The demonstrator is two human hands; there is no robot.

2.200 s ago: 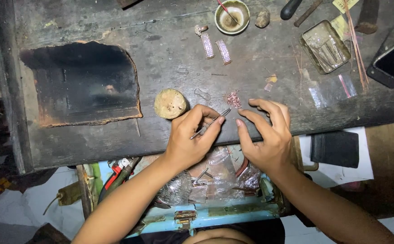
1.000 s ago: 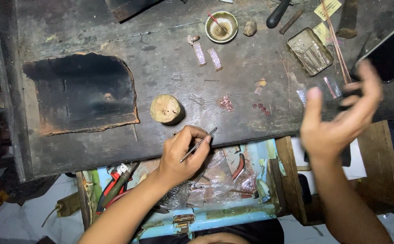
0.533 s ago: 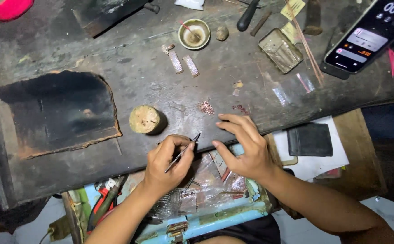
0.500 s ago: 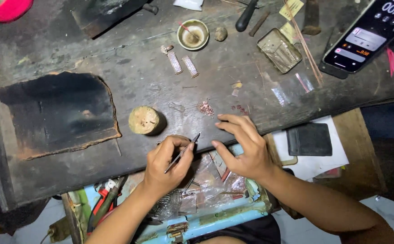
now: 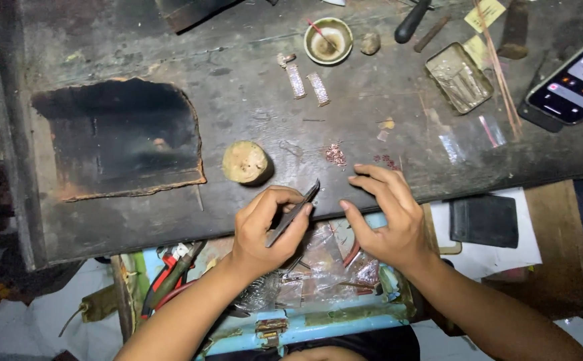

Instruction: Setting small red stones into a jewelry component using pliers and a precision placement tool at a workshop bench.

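Note:
My left hand (image 5: 265, 230) grips thin dark tweezers (image 5: 295, 210) whose tips point up and to the right, over the near edge of a dark, worn workbench (image 5: 238, 100). My right hand (image 5: 388, 214) rests beside it with its fingers spread and holds nothing; its fingertips touch the bench edge. A small heap of tiny pinkish metal bits (image 5: 335, 155) lies just beyond both hands. A second, smaller scatter of bits (image 5: 386, 160) lies close to my right fingertips. A round cork-like block (image 5: 245, 162) stands to the left of the heap.
A charred black pad (image 5: 118, 137) covers the bench's left side. At the back stand a small bowl (image 5: 328, 40), two strips (image 5: 307, 83), a metal tin (image 5: 458, 77) and a phone (image 5: 572, 83). Below the bench a blue open drawer (image 5: 305, 321) holds plastic bags and pliers (image 5: 168, 277).
My right hand, raised over the right end of the bench a second ago, has come back down beside my left hand at the bench edge. The tweezers stay in my left hand.

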